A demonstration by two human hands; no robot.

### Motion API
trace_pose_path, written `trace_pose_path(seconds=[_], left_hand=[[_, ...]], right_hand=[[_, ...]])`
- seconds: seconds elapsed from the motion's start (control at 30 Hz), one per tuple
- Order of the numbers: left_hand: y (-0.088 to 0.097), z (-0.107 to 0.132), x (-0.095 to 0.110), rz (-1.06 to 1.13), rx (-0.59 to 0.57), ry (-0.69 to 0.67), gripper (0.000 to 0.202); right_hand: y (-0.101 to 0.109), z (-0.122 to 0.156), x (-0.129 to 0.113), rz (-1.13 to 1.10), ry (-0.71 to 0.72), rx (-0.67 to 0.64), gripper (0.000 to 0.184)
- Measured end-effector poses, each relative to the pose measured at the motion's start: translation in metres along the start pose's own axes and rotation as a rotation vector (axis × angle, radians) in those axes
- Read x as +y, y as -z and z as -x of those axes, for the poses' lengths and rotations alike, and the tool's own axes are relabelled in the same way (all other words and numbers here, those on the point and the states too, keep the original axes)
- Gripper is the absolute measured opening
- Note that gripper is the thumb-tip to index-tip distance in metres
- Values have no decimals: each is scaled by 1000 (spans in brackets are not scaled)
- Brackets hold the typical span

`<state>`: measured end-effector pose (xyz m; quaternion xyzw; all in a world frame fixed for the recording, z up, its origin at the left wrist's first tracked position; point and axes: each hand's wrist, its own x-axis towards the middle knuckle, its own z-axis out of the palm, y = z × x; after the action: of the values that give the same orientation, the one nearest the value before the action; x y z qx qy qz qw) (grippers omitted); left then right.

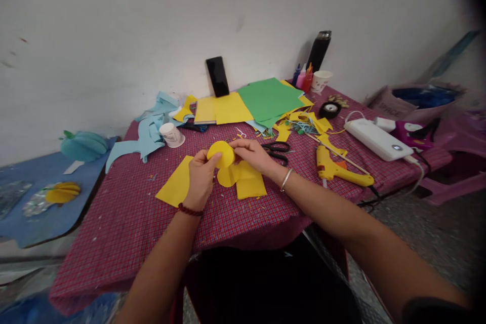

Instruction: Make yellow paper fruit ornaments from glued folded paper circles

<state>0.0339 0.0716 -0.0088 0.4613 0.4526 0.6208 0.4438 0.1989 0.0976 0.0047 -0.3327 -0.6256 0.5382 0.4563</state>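
A round yellow paper disc (224, 153) is held just above the table. My left hand (201, 176) pinches its left edge between thumb and fingers. At the disc's right edge, my right hand (253, 155) has its fingers closed on the rim; the fingertips are partly hidden. Under the hands lie more yellow paper pieces (251, 185), one with a rounded edge. A flat yellow sheet (175, 183) lies partly behind my left hand. Black-handled scissors (279, 148) rest beyond my right hand, their blades hidden.
A yellow glue gun (337, 168) and a white power bank (377, 139) lie at the right. Behind are green sheets (269, 98), yellow scraps, a leaning phone (217, 77) and a black flask (319, 51). A paper cup (172, 135) stands near light-blue cutouts (148, 134).
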Motion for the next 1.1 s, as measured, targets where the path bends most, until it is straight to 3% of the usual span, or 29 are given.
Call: trace_pose_path(seconds=[0.23, 0.4, 0.57, 0.93, 1.1], left_hand=[[-5, 5, 5, -19, -48, 37, 22], [1, -5, 17, 217, -85, 188, 40], [8, -9, 22, 377, -258, 358, 55], [0, 4, 6, 198, -321, 368, 41], [-4, 4, 6, 90, -269, 262, 32]], right_hand=[[-2, 0, 2, 4, -14, 26, 23], [4, -4, 7, -72, -61, 25, 24], [7, -4, 8, -149, -94, 12, 31], [7, -4, 3, -197, -82, 34, 30], [7, -5, 3, -187, -53, 49, 27]])
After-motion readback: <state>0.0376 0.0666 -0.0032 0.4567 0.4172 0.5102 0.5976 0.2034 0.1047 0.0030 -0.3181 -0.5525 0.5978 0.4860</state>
